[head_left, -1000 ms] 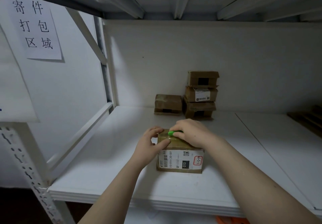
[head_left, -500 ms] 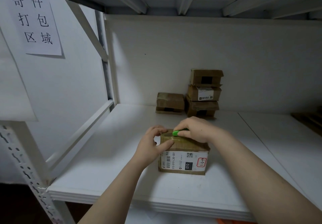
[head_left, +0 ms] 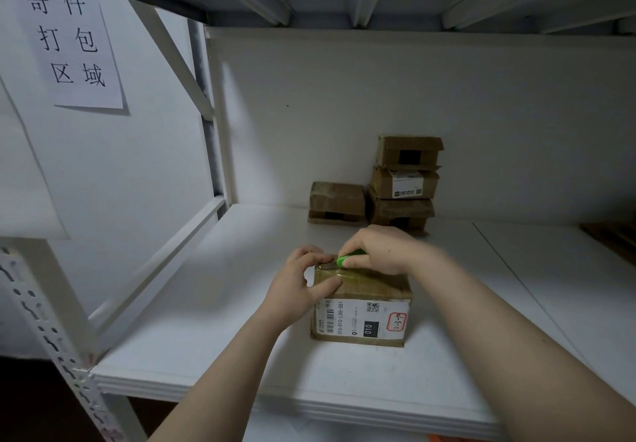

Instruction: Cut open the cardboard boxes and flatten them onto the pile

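Across the wide white shelf board, almost nothing different from a second ago beyond a slight shift of the view. At the back wall, the same stack of three small brown cardboard boxes, with a fourth squat brown box just beside it on the left, both untouched.

Near the front edge, the tape-wrapped brown cardboard box with its white shipping label, flat on the board in the same spot, top still sealed and no flap lifted.

Left hand still bracing the box's left end, thumb laid on the top face, fingers curled round the far left corner. Right hand still resting on the far top edge, fingers closed round the green-handled cutter.

One small gain only: green nose seemingly a touch nearer that far left corner, with a sliver of pale blade showing against the tape. Probably the very start or very end of a slit along the top seam; cannot tell which. Cutting step under way, then; flattening and piling not yet begun.
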